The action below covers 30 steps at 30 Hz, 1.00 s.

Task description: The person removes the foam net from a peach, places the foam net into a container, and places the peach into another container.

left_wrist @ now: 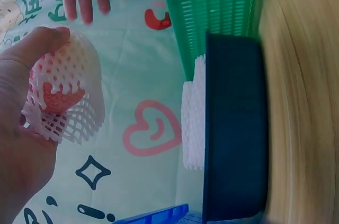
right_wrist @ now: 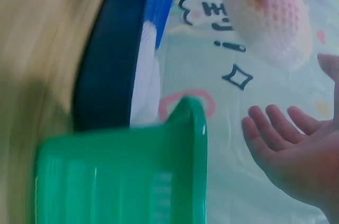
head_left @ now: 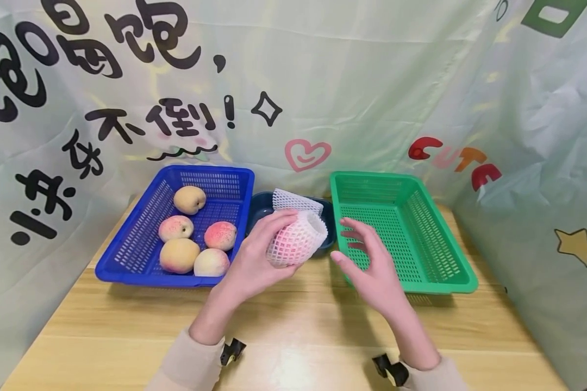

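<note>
My left hand (head_left: pixel 257 258) grips a peach (head_left: pixel 293 241) wrapped in a white foam net sleeve (left_wrist: pixel 79 70), held above the table between the two baskets. Red peach skin shows through the mesh in the left wrist view. To the right, my right hand (head_left: pixel 372 266) hovers apart from the fruit near the green basket's left rim, its fingers spread and loosely bent with nothing in them. Behind the wrapped peach, more foam net sleeves (head_left: pixel 300 202) lie in a dark blue tray (head_left: pixel 261 203), partly hidden by the left hand and the fruit.
On the left stands a blue basket (head_left: pixel 127 271) with several bare peaches (head_left: pixel 180 255) in it. A green basket (head_left: pixel 462 282) stands on the right, with no fruit visible inside. Both rest on a wooden table (head_left: pixel 298 336) in front of a printed cloth backdrop (head_left: pixel 372 98).
</note>
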Available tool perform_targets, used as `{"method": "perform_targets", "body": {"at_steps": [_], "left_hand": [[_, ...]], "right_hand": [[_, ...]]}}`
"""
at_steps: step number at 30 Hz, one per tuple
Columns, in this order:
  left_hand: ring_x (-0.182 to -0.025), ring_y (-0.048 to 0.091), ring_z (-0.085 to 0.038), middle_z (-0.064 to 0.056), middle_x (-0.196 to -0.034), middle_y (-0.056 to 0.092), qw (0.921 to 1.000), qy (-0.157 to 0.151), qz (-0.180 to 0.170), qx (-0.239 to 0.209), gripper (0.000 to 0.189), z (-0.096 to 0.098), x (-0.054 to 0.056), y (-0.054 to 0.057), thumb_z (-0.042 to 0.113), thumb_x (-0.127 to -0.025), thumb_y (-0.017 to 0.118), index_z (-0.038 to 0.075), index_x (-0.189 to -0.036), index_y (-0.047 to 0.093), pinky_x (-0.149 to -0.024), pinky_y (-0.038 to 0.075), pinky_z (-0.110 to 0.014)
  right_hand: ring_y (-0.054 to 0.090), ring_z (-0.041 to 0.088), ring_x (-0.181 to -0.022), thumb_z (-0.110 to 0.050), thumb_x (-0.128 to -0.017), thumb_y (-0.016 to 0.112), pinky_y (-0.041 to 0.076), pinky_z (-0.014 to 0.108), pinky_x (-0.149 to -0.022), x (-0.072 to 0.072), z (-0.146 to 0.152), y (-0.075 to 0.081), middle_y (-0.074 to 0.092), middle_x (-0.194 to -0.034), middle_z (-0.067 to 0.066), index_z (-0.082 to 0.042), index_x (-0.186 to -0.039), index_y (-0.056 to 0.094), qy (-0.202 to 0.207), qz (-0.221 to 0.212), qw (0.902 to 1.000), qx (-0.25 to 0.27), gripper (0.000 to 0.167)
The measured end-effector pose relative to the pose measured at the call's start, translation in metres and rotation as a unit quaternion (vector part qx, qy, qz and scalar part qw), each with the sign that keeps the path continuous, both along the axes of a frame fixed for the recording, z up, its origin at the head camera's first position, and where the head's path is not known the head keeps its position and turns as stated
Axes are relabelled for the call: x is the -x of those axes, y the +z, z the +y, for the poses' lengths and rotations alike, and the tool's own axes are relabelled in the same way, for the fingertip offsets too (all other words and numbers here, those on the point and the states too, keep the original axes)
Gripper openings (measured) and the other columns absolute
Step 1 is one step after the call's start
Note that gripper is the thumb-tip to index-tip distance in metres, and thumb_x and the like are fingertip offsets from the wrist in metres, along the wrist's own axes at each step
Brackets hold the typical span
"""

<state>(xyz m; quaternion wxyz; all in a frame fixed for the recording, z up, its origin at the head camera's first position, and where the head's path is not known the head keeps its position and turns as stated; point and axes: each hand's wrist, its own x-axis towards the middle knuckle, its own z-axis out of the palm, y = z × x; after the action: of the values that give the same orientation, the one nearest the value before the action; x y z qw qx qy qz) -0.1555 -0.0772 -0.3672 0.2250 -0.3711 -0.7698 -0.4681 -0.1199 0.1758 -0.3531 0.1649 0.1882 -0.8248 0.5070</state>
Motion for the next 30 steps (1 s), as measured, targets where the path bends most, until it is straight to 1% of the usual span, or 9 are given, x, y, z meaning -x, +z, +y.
{"method": "perform_targets", "body": {"at_steps": [2, 4, 6, 9, 13, 17, 19, 25, 30], "left_hand": [[-0.143, 0.044, -0.026, -0.005, -0.154, 0.051, 0.9999, -0.002, 0.012, 0.01, 0.091, 0.001, 0.0, -0.001, 0.004, -0.069, 0.096, 0.012, -0.147, 0.051, -0.115, 0.042, -0.043], [-0.143, 0.044, -0.027, -0.006, -0.153, 0.051, 0.9995, -0.006, 0.023, 0.02, 0.09, 0.001, 0.0, -0.001, 0.003, -0.069, 0.096, 0.011, -0.147, 0.052, -0.116, 0.041, -0.042], [-0.143, 0.044, -0.027, -0.006, -0.153, 0.051, 0.999, -0.008, 0.033, 0.03, 0.089, 0.002, 0.0, -0.002, 0.003, -0.069, 0.095, 0.011, -0.146, 0.052, -0.116, 0.041, -0.042], [-0.142, 0.045, -0.028, -0.007, -0.152, 0.051, 0.9975, -0.007, 0.055, 0.043, 0.087, 0.004, 0.001, -0.002, 0.002, -0.069, 0.095, 0.009, -0.145, 0.052, -0.117, 0.039, -0.042], [-0.142, 0.046, -0.029, -0.009, -0.151, 0.052, 0.9946, -0.003, 0.084, 0.06, 0.086, 0.006, 0.002, -0.003, 0.002, -0.07, 0.094, 0.007, -0.145, 0.052, -0.12, 0.035, -0.043], [-0.143, 0.046, -0.028, -0.009, -0.151, 0.052, 0.9924, 0.002, 0.1, 0.072, 0.087, 0.007, 0.002, -0.004, 0.002, -0.069, 0.094, 0.006, -0.145, 0.052, -0.122, 0.032, -0.045], [-0.142, 0.046, -0.028, -0.009, -0.151, 0.053, 0.992, 0.004, 0.103, 0.074, 0.088, 0.008, 0.002, -0.003, 0.002, -0.068, 0.094, 0.006, -0.145, 0.052, -0.122, 0.032, -0.045], [-0.141, 0.049, -0.027, -0.01, -0.151, 0.053, 0.9898, 0.017, 0.109, 0.089, 0.089, 0.01, 0.002, -0.003, 0.01, -0.069, 0.095, 0.006, -0.146, 0.051, -0.121, 0.034, -0.044], [-0.142, 0.048, -0.028, -0.01, -0.155, 0.049, 0.9877, 0.035, 0.117, 0.097, 0.089, 0.011, 0.0, -0.002, 0.018, -0.073, 0.094, 0.007, -0.15, 0.05, -0.12, 0.035, -0.046]], "right_hand": [[0.057, 0.025, -0.132, -0.014, -0.096, 0.076, 0.05, 0.04, -0.106, 0.005, -0.008, 0.001, 0.051, -0.152, 0.001, -0.02, -0.154, 0.047, 0.022, -0.03, 0.9993, 0.01, 0.066], [0.055, 0.028, -0.136, -0.015, -0.096, 0.076, 0.05, 0.048, -0.107, 0.009, -0.015, 0.0, 0.047, -0.156, 0.002, -0.019, -0.156, 0.043, 0.045, -0.056, 0.9971, 0.025, 0.07], [0.054, 0.03, -0.136, -0.015, -0.095, 0.077, 0.049, 0.051, -0.107, 0.013, -0.021, 0.0, 0.047, -0.156, 0.005, -0.016, -0.158, 0.039, 0.063, -0.083, 0.9936, 0.044, 0.073], [0.058, 0.031, -0.133, -0.016, -0.094, 0.078, 0.051, 0.046, -0.105, 0.017, -0.029, -0.002, 0.049, -0.154, 0.011, -0.012, -0.16, 0.035, 0.079, -0.121, 0.9874, 0.065, 0.079], [0.063, 0.034, -0.124, -0.015, -0.091, 0.08, 0.057, 0.036, -0.094, 0.02, -0.038, -0.002, 0.05, -0.15, 0.017, -0.008, -0.16, 0.033, 0.095, -0.153, 0.9792, 0.093, 0.085], [0.065, 0.031, -0.112, -0.015, -0.087, 0.083, 0.06, 0.033, -0.083, 0.021, -0.043, -0.002, 0.053, -0.145, 0.015, -0.011, -0.158, 0.038, 0.098, -0.167, 0.9759, 0.101, 0.084], [0.066, 0.028, -0.107, -0.016, -0.086, 0.084, 0.06, 0.032, -0.08, 0.021, -0.043, -0.002, 0.055, -0.14, 0.015, -0.012, -0.156, 0.041, 0.093, -0.168, 0.9767, 0.096, 0.082], [0.068, 0.026, -0.101, -0.012, -0.086, 0.083, 0.061, 0.035, -0.08, 0.024, -0.041, -0.005, 0.061, -0.132, 0.019, -0.006, -0.151, 0.048, 0.091, -0.149, 0.9793, 0.102, 0.074], [0.068, 0.021, -0.083, -0.012, -0.085, 0.081, 0.059, 0.029, -0.067, 0.024, -0.038, -0.004, 0.061, -0.125, 0.022, -0.004, -0.15, 0.048, 0.084, -0.147, 0.9799, 0.106, 0.073]]}}
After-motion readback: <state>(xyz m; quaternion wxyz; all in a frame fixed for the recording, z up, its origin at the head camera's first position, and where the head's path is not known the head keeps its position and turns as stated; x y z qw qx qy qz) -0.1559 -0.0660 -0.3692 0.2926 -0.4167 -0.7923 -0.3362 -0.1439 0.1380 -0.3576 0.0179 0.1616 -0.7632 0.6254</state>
